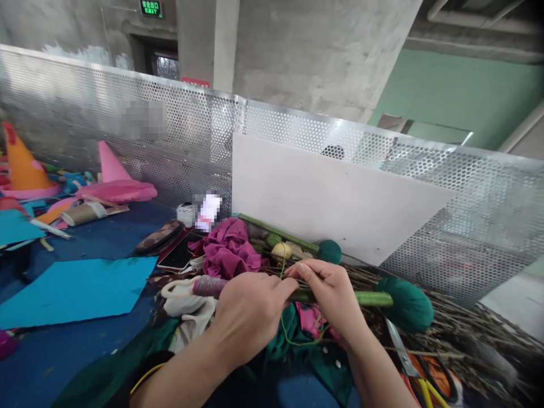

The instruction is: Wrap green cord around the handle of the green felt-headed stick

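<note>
Over the heap of craft materials, my left hand [255, 306] is closed round a stick whose wrapped end [208, 286], wound in purple-grey yarn, sticks out on its left beside a white loop [178, 288]. My right hand [329, 286] is closed in a pinch close by, on thin green yarn [284, 331] as far as I can see. That yarn rises towards a pale yellow ball [281, 251] and also loops down below the hands. Beyond my right hand, a green stem [374, 298] runs to a dark green ball [406, 304]. The fingertips partly hide each other.
Scissors [402, 348] lie at the lower right, by a pile of thin twigs [467, 323]. Magenta cloth [232, 246], a phone [176, 255] and a brown pouch [159, 238] are behind my left hand. Blue paper [80, 289] lies left. A perforated metal screen [178, 124] closes off the back.
</note>
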`<control>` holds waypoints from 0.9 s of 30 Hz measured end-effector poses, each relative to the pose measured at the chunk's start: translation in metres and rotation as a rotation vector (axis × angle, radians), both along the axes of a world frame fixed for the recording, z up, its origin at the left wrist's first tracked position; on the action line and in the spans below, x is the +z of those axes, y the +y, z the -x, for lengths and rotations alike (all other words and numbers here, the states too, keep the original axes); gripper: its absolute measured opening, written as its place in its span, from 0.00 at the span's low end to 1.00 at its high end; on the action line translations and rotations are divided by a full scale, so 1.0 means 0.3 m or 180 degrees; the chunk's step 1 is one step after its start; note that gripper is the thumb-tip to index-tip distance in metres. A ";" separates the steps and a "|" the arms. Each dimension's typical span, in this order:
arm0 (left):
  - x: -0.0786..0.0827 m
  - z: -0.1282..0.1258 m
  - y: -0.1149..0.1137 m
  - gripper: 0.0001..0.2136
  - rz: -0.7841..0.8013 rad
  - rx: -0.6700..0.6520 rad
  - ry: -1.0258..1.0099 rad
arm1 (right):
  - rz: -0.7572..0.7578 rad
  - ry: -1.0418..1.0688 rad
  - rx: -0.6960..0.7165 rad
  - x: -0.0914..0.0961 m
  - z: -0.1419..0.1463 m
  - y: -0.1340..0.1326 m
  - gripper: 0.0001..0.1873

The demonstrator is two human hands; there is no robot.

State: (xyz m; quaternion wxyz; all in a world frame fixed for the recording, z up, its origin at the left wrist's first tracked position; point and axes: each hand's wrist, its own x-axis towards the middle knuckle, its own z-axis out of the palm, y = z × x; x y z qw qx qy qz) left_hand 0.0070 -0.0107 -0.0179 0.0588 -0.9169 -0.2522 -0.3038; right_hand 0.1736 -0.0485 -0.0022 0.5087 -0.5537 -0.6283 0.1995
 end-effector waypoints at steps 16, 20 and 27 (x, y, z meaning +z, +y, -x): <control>0.011 0.001 0.007 0.11 -0.0617 -0.0199 0.0185 | 0.0115 0.0175 -0.0027 0.007 0.002 0.002 0.14; 0.015 0.017 0.029 0.13 -0.0240 -0.0173 0.0028 | 0.0236 0.0307 0.0090 0.029 -0.048 -0.014 0.16; 0.062 0.089 0.099 0.12 0.0712 0.0115 -0.0464 | 0.0539 0.0573 -0.0578 0.084 -0.285 -0.128 0.19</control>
